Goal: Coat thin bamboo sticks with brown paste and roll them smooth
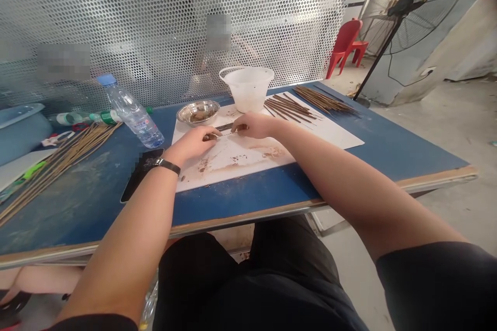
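Over a white board smeared with brown crumbs, both my hands are close together. My left hand, with a dark band at the wrist, has its fingers curled in and the fingertips at one end of a thin pale stick. Pinched fingers of my right hand are at the stick's other end. Just behind lies a dark brown strip, partly covered by my right fingers. A metal bowl holding brown lumps stands beyond my left hand. Behind my right hand is a white plastic bucket.
Brown-coated sticks lie right of the bucket, with another bundle beyond. A water bottle, black phone, bare sticks and blue basin are leftward. A perforated metal screen rises behind the blue table.
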Action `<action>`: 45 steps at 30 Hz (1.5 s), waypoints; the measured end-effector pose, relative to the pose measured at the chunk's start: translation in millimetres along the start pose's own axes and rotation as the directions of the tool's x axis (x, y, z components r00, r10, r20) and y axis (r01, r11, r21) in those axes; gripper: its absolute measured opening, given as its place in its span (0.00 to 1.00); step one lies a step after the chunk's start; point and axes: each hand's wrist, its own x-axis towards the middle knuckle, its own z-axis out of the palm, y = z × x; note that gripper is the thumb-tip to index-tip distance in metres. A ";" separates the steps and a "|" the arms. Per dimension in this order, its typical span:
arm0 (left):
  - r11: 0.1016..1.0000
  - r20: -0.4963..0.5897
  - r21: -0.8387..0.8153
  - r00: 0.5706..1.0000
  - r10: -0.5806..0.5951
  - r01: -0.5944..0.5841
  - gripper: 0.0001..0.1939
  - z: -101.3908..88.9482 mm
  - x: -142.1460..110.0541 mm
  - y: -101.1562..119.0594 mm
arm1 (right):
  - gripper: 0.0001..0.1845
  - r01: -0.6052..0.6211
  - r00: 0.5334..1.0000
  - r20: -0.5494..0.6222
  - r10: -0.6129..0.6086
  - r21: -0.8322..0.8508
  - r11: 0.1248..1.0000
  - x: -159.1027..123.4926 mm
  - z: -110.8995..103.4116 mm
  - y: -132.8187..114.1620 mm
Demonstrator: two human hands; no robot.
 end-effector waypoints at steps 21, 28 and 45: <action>0.999 0.016 -0.013 0.999 -0.032 0.032 0.21 0.3 -1.6 1.2 | 0.07 -0.016 0.993 -0.118 0.013 -0.025 1.000 4.3 10.9 -8.7; 0.999 0.004 -0.027 0.999 -0.041 0.041 0.19 2.5 -2.2 5.0 | 0.05 -0.002 0.986 -0.164 -0.022 -0.144 0.990 8.1 16.4 -12.1; 1.000 -0.004 0.025 1.000 -0.008 0.008 0.13 2.7 -0.9 6.2 | 0.03 0.077 0.962 -0.262 -0.078 -0.015 0.997 10.1 23.1 -3.7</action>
